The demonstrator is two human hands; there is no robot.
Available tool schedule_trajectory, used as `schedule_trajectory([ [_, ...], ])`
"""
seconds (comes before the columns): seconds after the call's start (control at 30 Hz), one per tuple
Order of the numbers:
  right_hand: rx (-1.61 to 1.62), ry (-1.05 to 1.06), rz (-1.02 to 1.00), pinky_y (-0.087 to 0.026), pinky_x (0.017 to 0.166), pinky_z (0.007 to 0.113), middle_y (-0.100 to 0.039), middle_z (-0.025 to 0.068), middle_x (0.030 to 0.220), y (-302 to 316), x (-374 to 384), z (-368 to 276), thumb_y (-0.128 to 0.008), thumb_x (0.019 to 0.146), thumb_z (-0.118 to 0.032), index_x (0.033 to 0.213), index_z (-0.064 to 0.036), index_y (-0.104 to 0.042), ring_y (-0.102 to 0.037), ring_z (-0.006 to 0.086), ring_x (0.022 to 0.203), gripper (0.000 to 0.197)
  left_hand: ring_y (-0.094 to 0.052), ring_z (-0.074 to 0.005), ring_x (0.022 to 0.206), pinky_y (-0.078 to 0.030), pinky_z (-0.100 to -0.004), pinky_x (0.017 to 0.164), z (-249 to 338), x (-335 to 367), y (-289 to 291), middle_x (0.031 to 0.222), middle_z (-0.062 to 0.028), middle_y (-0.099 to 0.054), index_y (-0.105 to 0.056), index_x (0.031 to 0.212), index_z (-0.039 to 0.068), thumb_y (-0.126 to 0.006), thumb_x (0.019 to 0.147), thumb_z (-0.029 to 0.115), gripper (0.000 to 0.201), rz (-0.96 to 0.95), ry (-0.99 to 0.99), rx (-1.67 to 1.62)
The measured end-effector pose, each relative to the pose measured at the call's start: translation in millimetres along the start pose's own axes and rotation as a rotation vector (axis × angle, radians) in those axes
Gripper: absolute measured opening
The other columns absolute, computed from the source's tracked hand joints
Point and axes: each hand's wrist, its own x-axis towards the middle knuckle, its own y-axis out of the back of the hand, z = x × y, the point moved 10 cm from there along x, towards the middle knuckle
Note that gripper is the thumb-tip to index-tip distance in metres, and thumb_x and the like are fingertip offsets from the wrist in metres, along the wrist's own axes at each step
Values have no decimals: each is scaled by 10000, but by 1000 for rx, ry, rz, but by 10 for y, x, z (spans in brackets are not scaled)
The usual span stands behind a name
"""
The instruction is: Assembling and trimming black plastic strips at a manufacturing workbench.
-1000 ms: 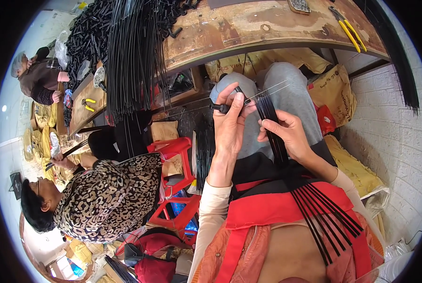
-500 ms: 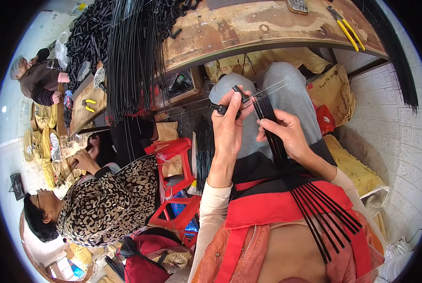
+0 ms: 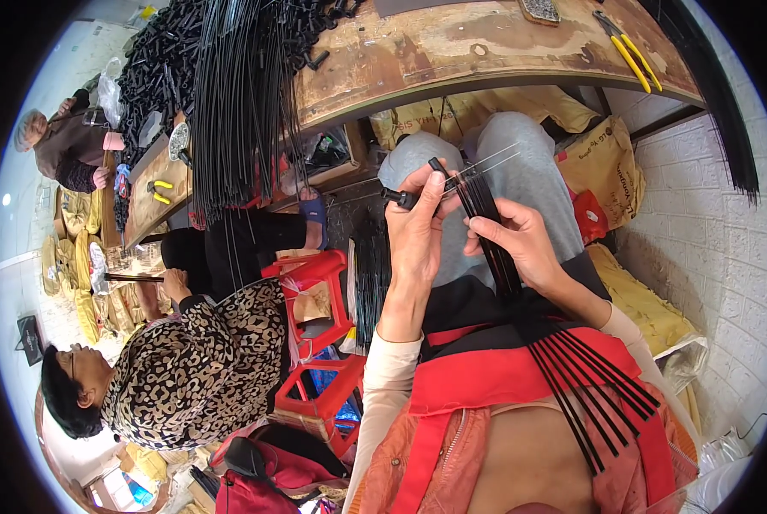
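My left hand (image 3: 416, 224) is closed around black plastic tube pieces (image 3: 399, 198), with thumb and fingers pinched on one upright piece. Thin metal wires (image 3: 491, 161) run out past its fingers toward the right. Close beside it, my right hand (image 3: 525, 244) has thumb and fingers closed on a bundle of thin black rods (image 3: 486, 206) that slopes down across my lap. Several black rod ends (image 3: 593, 403) fan out over the red apron (image 3: 452, 377). Part of the bundle is hidden behind my fingers.
A worn wooden bench (image 3: 452, 51) stands ahead, with yellow-handled pliers (image 3: 630, 53), a heap of black plastic pieces (image 3: 165, 64) and hanging black rods (image 3: 242, 111). Red plastic stools (image 3: 319, 295) are at my left, beside a co-worker in a patterned top (image 3: 199, 364). Sacks (image 3: 605, 167) lie under the bench.
My hands stay nearly in place; the upright black piece in my left hand shifts slightly. The co-worker's arm has moved, now holding dark rods out, and a foot in a blue slipper shows.
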Motion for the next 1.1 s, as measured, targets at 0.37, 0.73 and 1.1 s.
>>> schedule_trajectory([
  [0.37,-8,5,-40,-550,666,288,-617,62,825,-17,-34,-37,-648,915,-136,968,25,-611,-646,154,708,173,-666,-205,938,-583,-329,805,41,-58,6,1097,-145,-653,-639,1094,-44,-651,911,109,239,-46,-24,58],
  [0.73,-90,37,-2,-485,621,229,-645,47,807,-20,-55,-61,-681,893,-151,948,11,-624,-638,105,703,180,-645,-171,934,-560,-298,807,146,-247,-18,1058,-135,-646,-565,1072,21,-629,930,113,181,37,-109,149],
  [1.1,-85,-16,-13,-507,671,252,-629,40,870,32,-46,15,-658,903,-131,1050,10,-617,-645,131,729,208,-619,-207,1057,-504,-313,891,92,-280,-43,1143,-179,-612,-524,918,43,-656,897,45,134,57,-139,204],
])
